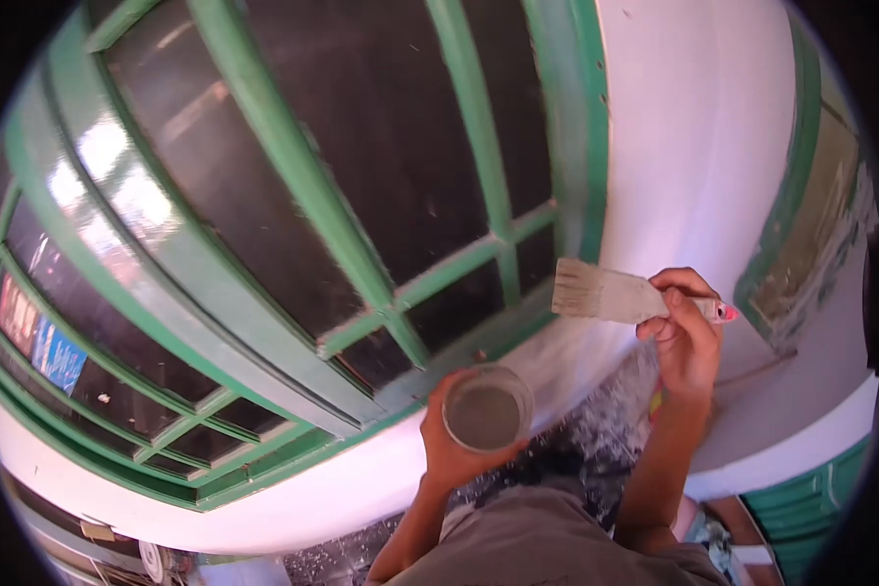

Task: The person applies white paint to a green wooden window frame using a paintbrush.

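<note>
My right hand grips a wide paintbrush by its handle, with the grey-coated bristles pointing left toward the green window frame. The reddish tip of the handle sticks out past my fingers. My left hand is wrapped round a clear plastic cup that holds grey paint. The cup is below and left of the brush, close to the lower edge of the window. Parts of the frame look greyish, others bright green.
Dark glass panes fill the window ahead. A white wall runs to its right, with another green-edged frame beyond. Below is a dark floor flecked with white. A green plastic item stands at the lower right.
</note>
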Motion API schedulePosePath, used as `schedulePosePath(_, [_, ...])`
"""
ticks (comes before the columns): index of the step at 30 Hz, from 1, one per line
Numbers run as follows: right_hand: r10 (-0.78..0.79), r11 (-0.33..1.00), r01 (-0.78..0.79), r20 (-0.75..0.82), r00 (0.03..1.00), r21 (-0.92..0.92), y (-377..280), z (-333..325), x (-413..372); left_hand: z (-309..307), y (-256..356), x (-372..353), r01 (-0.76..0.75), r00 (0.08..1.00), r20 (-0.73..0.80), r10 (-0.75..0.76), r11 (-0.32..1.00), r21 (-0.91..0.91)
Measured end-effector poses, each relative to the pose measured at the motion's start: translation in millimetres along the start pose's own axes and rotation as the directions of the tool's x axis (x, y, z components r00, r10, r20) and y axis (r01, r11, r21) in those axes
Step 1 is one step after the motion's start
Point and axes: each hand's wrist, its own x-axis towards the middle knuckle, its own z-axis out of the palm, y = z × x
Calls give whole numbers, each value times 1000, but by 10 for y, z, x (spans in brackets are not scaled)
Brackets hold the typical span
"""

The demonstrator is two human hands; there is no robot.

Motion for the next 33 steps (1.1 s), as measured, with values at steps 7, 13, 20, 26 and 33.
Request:
schedulePosePath(7, [92, 995, -90, -41, 995, 52, -27, -445, 23, 426, -164, 244, -13, 999, 47, 13, 1000, 0])
schedulePosePath(13, [136, 946, -113, 56, 989, -305, -123, -449, 8, 750, -164, 483, -4, 990, 144, 2, 1000, 10])
schedulePosePath(20, [270, 754, -202, 16, 963, -625, -59, -310, -284, 997, -322, 547, -67, 971, 228, 76, 997, -47])
schedulePosePath(26, [218, 406, 91, 193, 957, -909, 207, -75, -302, 1062, -431, 568, -232, 938, 256, 234, 972, -38])
schedulePosePath(33, [361, 279, 63, 165, 918, -958, 299, 2, -236, 1020, -498, 567, -330, 917, 244, 316, 944, 19])
